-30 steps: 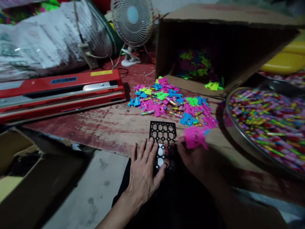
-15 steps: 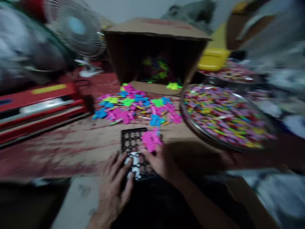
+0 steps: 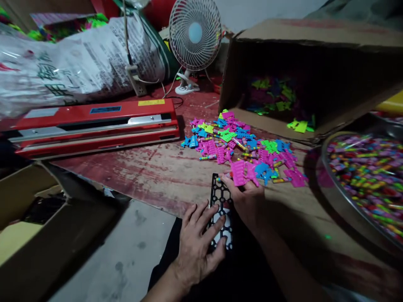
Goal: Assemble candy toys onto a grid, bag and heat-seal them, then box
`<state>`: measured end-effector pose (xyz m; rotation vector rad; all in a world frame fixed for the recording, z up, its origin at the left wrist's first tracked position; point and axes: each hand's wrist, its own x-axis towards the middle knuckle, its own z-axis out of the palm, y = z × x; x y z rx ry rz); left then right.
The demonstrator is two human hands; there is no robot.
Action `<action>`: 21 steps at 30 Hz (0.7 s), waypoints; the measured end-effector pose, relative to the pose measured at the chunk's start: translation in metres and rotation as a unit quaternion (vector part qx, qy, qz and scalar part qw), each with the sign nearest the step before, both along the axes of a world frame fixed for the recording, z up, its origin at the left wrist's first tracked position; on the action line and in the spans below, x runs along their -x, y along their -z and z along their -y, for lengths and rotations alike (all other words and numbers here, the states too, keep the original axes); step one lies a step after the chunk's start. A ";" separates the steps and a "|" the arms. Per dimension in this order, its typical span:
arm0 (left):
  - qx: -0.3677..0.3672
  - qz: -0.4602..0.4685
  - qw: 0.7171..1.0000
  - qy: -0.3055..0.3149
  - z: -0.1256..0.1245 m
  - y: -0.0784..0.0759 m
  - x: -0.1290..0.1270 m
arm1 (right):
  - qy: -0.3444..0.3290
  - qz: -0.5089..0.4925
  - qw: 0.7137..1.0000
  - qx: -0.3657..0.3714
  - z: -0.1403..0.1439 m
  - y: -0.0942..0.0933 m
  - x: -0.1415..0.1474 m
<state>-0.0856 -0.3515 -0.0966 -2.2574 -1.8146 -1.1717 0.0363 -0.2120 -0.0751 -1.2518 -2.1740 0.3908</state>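
Observation:
A black honeycomb grid tray [image 3: 220, 197] lies at the near edge of the worn red wooden table [image 3: 151, 172]. My left hand [image 3: 197, 245] rests flat on its near end, fingers spread over some white pieces in it. My right hand [image 3: 247, 197] sits on the tray's right side and pinches a pink plastic comb-like piece [image 3: 238, 173]. Just beyond lies a loose pile of pink, blue and green plastic pieces [image 3: 242, 144] mixed with small coloured sticks.
A tipped cardboard box [image 3: 302, 63] holding more pieces stands behind the pile. A metal pan of coloured sticks [image 3: 368, 176] is at the right. A red heat sealer [image 3: 94, 126], white sack [image 3: 78, 63], small fan [image 3: 194, 35] and an open carton [image 3: 37, 226] lie to the left.
The view swung right, then back left. My right hand brought the pink piece from the tray's right side onto it. My left hand stayed on the tray's near end.

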 end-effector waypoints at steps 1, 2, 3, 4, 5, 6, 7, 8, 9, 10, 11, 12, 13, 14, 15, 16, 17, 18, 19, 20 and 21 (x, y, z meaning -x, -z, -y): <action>-0.002 0.003 1.000 0.000 -0.001 0.001 0.000 | 0.019 -0.002 1.000 0.002 -0.002 0.002 0.005; -0.002 0.006 1.000 -0.001 -0.001 0.001 0.000 | 0.042 -0.010 0.999 0.008 -0.004 0.003 0.010; -0.002 0.009 1.000 -0.002 -0.001 0.002 0.001 | 0.068 -0.018 0.997 0.012 -0.007 0.004 0.014; -0.002 0.011 1.000 -0.001 -0.001 0.001 0.001 | 0.091 -0.026 0.995 0.013 -0.009 0.005 0.018; -0.001 0.013 1.000 0.000 0.000 0.001 0.001 | 0.108 -0.030 0.994 0.007 -0.010 0.006 0.022; 0.000 0.013 1.000 0.001 0.000 0.000 0.001 | 0.119 -0.029 0.993 -0.006 -0.012 0.006 0.024; 0.001 0.013 1.000 0.000 0.000 -0.002 0.001 | 0.123 -0.025 0.992 -0.025 -0.013 0.007 0.026; -0.001 0.015 1.000 -0.003 0.000 -0.003 0.000 | 0.124 -0.018 0.991 -0.048 -0.013 0.007 0.028; -0.005 0.018 1.000 -0.008 -0.001 -0.004 0.000 | 0.124 -0.011 0.990 -0.068 -0.014 0.008 0.028; -0.011 0.022 1.000 -0.015 -0.001 -0.004 -0.001 | 0.120 -0.006 0.989 -0.083 -0.014 0.009 0.029; -0.015 0.023 0.999 -0.018 -0.002 -0.004 -0.001 | 0.112 -0.002 0.989 -0.093 -0.014 0.011 0.029; -0.019 0.018 0.999 -0.019 -0.002 -0.004 -0.001 | 0.105 -0.002 0.989 -0.102 -0.014 0.013 0.029; -0.022 0.009 1.000 -0.018 -0.001 -0.003 -0.001 | 0.098 -0.003 0.989 -0.113 -0.015 0.014 0.030; -0.021 -0.004 1.000 -0.015 -0.001 -0.002 -0.001 | 0.089 -0.003 0.988 -0.127 -0.015 0.016 0.030; -0.019 -0.017 1.000 -0.012 0.001 -0.001 0.000 | 0.080 -0.004 0.987 -0.141 -0.016 0.017 0.031; -0.016 -0.024 1.000 -0.010 0.002 -0.001 0.002 | 0.071 -0.004 0.986 -0.153 -0.016 0.018 0.032; -0.015 -0.019 1.000 -0.007 0.003 -0.003 0.004 | 0.061 -0.006 0.985 -0.162 -0.017 0.018 0.032; -0.013 0.001 1.000 -0.006 0.003 -0.006 0.006 | 0.049 -0.009 0.985 -0.165 -0.017 0.018 0.033; -0.006 0.037 0.999 -0.010 0.001 -0.013 0.008 | 0.035 -0.014 0.986 -0.163 -0.017 0.018 0.033; 0.007 0.088 0.996 -0.021 -0.003 -0.023 0.009 | 0.022 -0.018 0.987 -0.157 -0.017 0.018 0.034; 0.028 0.147 0.988 -0.035 -0.009 -0.035 0.010 | 0.011 -0.021 0.989 -0.148 -0.017 0.019 0.033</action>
